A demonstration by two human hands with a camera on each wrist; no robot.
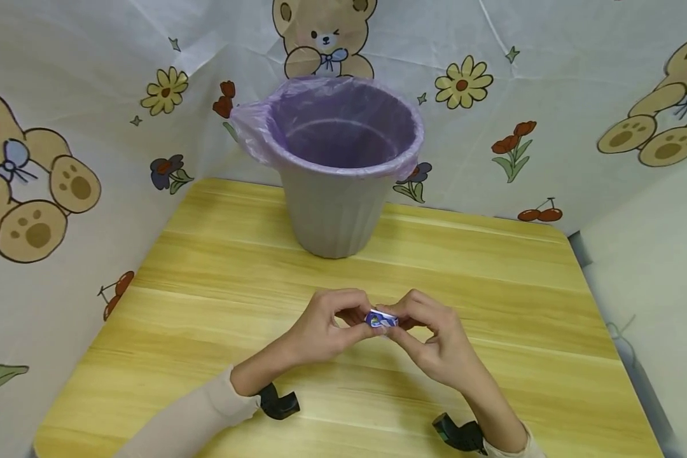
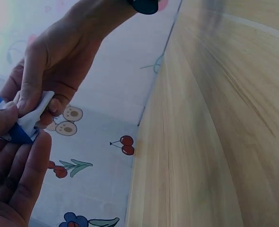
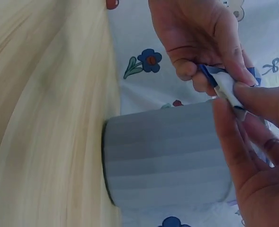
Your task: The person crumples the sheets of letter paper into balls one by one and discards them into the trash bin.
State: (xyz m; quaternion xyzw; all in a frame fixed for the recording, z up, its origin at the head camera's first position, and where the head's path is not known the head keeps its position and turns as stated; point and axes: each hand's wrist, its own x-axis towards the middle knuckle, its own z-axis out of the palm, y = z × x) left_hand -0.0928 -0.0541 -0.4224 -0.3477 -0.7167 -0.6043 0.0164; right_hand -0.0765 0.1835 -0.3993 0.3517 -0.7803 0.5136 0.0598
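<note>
A small blue-and-white wrapper is pinched between both hands above the table. My left hand grips its left end with thumb and fingertips. From the other side, my right hand pinches the right end. White folded material of the wrapper shows between the fingers in the left wrist view, with a blue part below it. In the right wrist view the wrapper looks creased, its white inner face partly turned out. Whether anything is inside it is hidden by the fingers.
Beyond the hands, a ribbed grey bin lined with a purple plastic bag stands near the back edge of the wood-grain table. A white cloth printed with bears and flowers hangs behind. Both wrists carry black devices.
</note>
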